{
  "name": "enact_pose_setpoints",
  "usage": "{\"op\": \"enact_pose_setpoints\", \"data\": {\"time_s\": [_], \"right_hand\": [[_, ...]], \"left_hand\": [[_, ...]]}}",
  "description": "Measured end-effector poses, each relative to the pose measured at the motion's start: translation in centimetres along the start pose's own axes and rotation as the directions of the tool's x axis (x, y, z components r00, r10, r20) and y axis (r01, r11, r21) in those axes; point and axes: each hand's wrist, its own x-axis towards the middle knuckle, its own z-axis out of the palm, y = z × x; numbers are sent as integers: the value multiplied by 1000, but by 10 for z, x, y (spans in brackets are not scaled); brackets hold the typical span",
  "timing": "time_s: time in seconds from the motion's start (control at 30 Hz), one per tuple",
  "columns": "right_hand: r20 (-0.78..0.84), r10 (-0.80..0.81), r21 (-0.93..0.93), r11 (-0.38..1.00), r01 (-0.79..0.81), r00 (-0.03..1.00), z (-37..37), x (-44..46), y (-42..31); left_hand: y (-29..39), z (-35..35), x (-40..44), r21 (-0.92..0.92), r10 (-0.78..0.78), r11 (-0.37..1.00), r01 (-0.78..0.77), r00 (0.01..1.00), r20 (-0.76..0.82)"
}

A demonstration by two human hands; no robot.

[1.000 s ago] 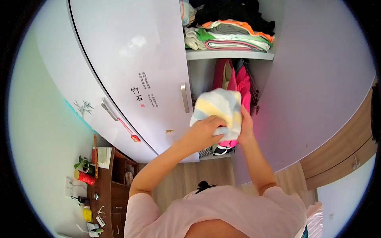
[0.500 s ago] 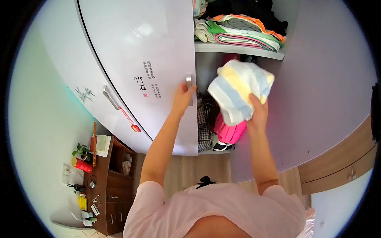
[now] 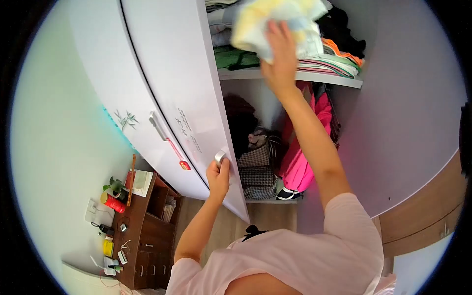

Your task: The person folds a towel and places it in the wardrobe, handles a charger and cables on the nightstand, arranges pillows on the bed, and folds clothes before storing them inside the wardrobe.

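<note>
My left hand [image 3: 218, 178] is closed round the silver handle [image 3: 220, 157] of the white wardrobe door [image 3: 182, 73], which stands partly open. My right hand [image 3: 281, 61], its arm stretched up, grips the folded towel [image 3: 255, 29] with yellow, white and blue-grey stripes. The towel is slightly blurred and held at the upper shelf [image 3: 329, 78], in front of folded clothes [image 3: 339, 61]. It hides part of that stack. Black clothing [image 3: 344, 32] lies at the right of the shelf.
Below the shelf are a bright pink garment or bag [image 3: 300, 167], checked bags [image 3: 255, 177] and dark items [image 3: 240, 128]. A second door with a handle [image 3: 157, 126] and a red hanging charm [image 3: 184, 164] is at left. Beyond it stands a brown desk [image 3: 137, 231] with a plant [image 3: 115, 187].
The door has swung further open with my left hand on its handle. My right hand has lifted the towel up and left, from in front of the lower compartment to the upper shelf.
</note>
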Motion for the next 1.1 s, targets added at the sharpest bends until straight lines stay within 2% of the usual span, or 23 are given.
{"op": "enact_pose_setpoints", "data": {"time_s": [0.07, 0.13, 0.17, 0.2, 0.23, 0.3, 0.4, 0.47, 0.53, 0.57, 0.6, 0.67, 0.7, 0.77, 0.8, 0.87, 0.93, 1.07, 1.1], "right_hand": [[192, -73, -142, 985, 101, 979, 49, 0, 10], [484, 25, -354, 920, 170, 875, 85, -11, 5], [671, 281, -356, 934, -34, 686, 103, -7, 10], [796, 470, -413, 883, -225, 381, 118, -5, 18], [797, 461, -405, 887, -221, 391, 132, 2, 35], [900, 394, -312, 881, -356, 184, 150, 10, 69], [899, 366, -260, 888, -380, 240, 146, 3, 89], [902, 374, -294, 897, -330, 215, 151, -4, 89], [862, 429, -386, 901, -201, 269, 150, -17, 84], [880, 432, -404, 899, -167, 198, 156, -19, 88], [878, 436, -408, 898, -166, 198, 149, -17, 81], [861, 383, -370, 923, -102, 334, 121, -15, 57], [859, 393, -382, 919, -100, 329, 108, -16, 51], [825, 332, -333, 939, -81, 457, 83, -22, 42], [823, 345, -347, 934, -81, 451, 71, -32, 42], [656, 216, -82, 973, -216, 724, 36, -58, 46], [457, 498, -155, 860, -486, 737, -31, -63, 1], [99, 522, -209, 843, -495, 847, -155, -90, -68], [33, 411, -402, 840, -365, 911, -187, -85, -91]], "left_hand": [[7, -8, -5, -18, -13, 1000, 13, 1000, -14], [11, -13, -10, -18, -10, 1000, 10, 1000, -15], [8, -16, -12, -49, -75, 996, 73, 997, -36], [8, -17, -15, -48, -69, 997, 67, 997, -41], [9, -16, -15, -50, -67, 997, 65, 997, -42], [15, -16, -15, -60, -84, 995, 83, 996, -17], [4, -14, -12, -27, -72, 997, 71, 996, -48], [9, -9, -8, -13, -55, 998, 54, 997, -54], [13, -6, -10, 147, -37, 988, 42, 999, -37], [10, -5, -7, 162, -25, 987, 25, 1000, -1], [11, -2, -3, 160, -25, 987, 24, 1000, 3], [15, 5, 3, 222, -7, 975, -14, 996, 93], [17, 9, 8, 268, -39, 963, 0, 989, 141], [14, 20, 18, 294, -19, 955, -33, 985, 174], [10, 26, 24, 326, 5, 943, -69, 981, 195], [2, 40, 37, 308, -10, 949, -67, 970, 243], [-8, 54, 52, 312, -48, 949, -35, 966, 254], [-37, 82, 85, 337, 31, 933, -127, 960, 277], [-40, 87, 92, 334, 34, 934, -129, 961, 275]]}}
